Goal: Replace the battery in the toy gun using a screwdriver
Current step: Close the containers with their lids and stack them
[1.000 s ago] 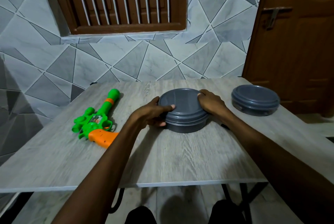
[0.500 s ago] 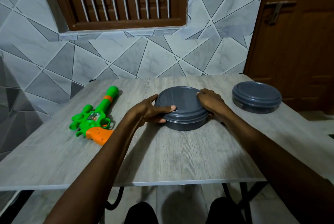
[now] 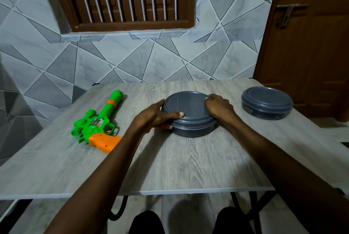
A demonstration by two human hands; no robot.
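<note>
**Both hands on a lidded tub, gun untouched**

The green-and-orange toy gun [image 3: 98, 122] lies flat at centre left of the frame, barrel pointing away, apart from both hands. To its right, the left hand [image 3: 154, 117] and right hand [image 3: 220, 107] clasp opposite sides of a round grey lidded container [image 3: 190, 122], the left thumb across its lid. This looks like an opening step, probably fetching tools or batteries, since no screwdriver shows. Next the lid needs lifting off. A second grey container [image 3: 266, 106] sits near the right edge of the table [image 3: 188, 169]. The near tabletop offers room for the lid.
</note>
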